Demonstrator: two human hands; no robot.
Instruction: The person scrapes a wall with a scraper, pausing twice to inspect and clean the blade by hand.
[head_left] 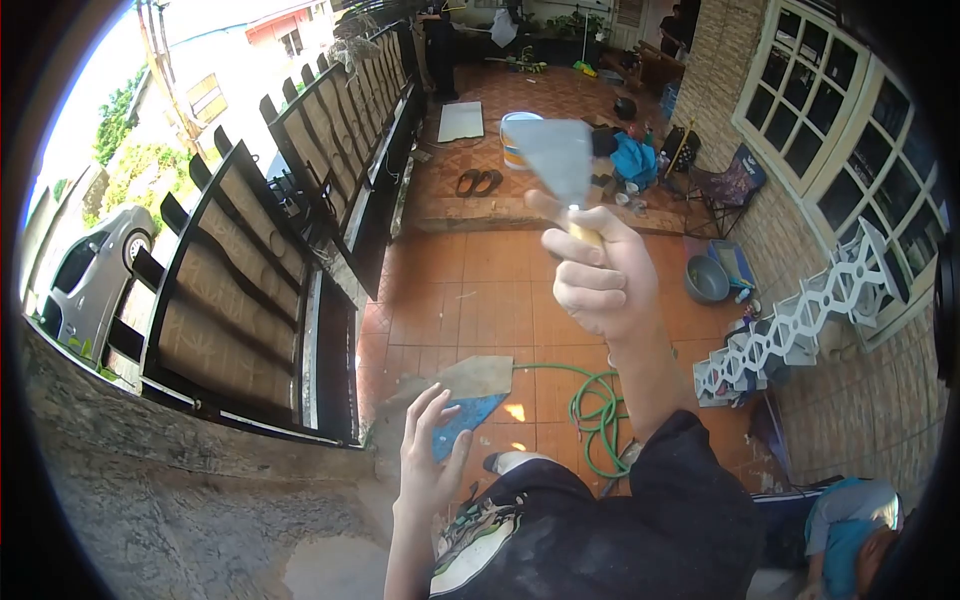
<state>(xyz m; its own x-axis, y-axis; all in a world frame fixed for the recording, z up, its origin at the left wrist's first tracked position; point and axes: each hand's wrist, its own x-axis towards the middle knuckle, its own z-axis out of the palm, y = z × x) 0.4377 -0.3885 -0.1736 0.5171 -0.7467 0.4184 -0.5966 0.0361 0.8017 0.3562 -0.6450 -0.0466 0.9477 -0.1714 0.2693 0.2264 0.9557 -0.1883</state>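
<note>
My right hand [603, 268] is raised in front of me, its fingers wrapped round the yellowish handle of a scraper [560, 158]. The scraper's wide flat blade points up and slightly left, blurred a little by motion. Lower down on the left, my left hand [432, 455] holds nothing, with its fingers apart. It is over a blue sheet [468, 424] and a piece of tan board [475, 377] lying on the tiled floor. Just left of this hand is a rough grey cement surface [230, 510].
A green hose [590, 410] lies coiled on the tiles. A white lattice rack [790, 330] and a grey basin [706, 278] stand right. A low step [470, 215] crosses ahead, with a bucket [512, 150] beyond. Another person [850, 530] bends at lower right. A black fence [235, 290] stands left.
</note>
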